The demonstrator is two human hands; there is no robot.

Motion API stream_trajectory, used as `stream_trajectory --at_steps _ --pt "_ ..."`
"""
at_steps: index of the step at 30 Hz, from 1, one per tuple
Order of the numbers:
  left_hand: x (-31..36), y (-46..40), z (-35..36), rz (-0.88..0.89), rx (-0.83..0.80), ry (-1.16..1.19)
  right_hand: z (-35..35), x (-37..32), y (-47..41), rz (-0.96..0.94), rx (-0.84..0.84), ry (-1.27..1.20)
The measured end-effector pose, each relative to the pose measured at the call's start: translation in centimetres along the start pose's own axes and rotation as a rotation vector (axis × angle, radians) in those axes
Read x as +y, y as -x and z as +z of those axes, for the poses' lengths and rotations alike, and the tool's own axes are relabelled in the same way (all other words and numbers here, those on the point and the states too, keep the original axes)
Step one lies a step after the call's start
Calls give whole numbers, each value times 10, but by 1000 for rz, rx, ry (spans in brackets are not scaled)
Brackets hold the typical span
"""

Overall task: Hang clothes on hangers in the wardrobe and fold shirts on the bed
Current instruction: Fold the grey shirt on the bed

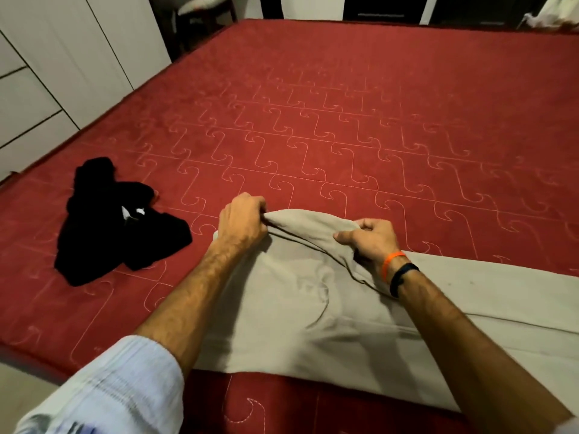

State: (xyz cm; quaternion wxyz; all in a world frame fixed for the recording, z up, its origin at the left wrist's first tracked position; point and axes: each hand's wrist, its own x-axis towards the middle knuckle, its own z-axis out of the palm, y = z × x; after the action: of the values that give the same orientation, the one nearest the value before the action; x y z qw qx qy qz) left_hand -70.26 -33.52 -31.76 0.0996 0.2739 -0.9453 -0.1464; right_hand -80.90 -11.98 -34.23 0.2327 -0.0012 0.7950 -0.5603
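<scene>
Bed (344,98) fills most of the view: red quilted cover, pale stitched pattern of hooked curls and straight lines, flat and smooth.

Around it: white panelled wardrobe doors (62,57) along the left side, dark furniture at the far end, details too dim to tell. Pale bundle at the top right corner, blurred.

Black garment (119,227) lies crumpled on the left part of the bed, well apart from the hands, soft lumpy heap, small white tag showing near its middle. Nothing lies between it and the beige piece.

Beige garment (307,308) is spread on the near edge of the bed, smooth woven cloth, a dark thin cord or seam running down its right-centre. It runs off to the right as a long flat panel. Cannot tell what kind of garment it is.

Left hand (242,220) grips the far edge of the beige cloth, fingers curled round a bunched fold. Right hand (369,241) pinches the same edge just beside it, thumb on top. Edge is lifted slightly between them.

Right wrist carries an orange band (391,264) and a dark band (402,277). Left arm has a pale blue sleeve (119,389) pushed up.
</scene>
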Motion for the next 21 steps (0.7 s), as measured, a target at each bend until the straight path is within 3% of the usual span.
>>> stream_trajectory --at_steps 3,5,7,9,13,18,21 --pt "-7 21 0 -11 119 129 -4 0 26 -294 -160 -40" --pt "-14 34 3 -45 169 201 -13 -2 50 -409 -492 58" --pt "-23 45 4 -127 234 273 -18 3 65 -383 -743 255" --pt "-28 51 2 -260 295 380 -15 9 78 -378 -664 329" --pt "-23 49 -8 -444 204 570 9 10 97 -478 -242 354" --pt "-16 33 -7 -552 32 497 32 10 96 -534 -255 491" --pt "-21 28 -2 -614 99 629 37 9 101 -596 -320 280"
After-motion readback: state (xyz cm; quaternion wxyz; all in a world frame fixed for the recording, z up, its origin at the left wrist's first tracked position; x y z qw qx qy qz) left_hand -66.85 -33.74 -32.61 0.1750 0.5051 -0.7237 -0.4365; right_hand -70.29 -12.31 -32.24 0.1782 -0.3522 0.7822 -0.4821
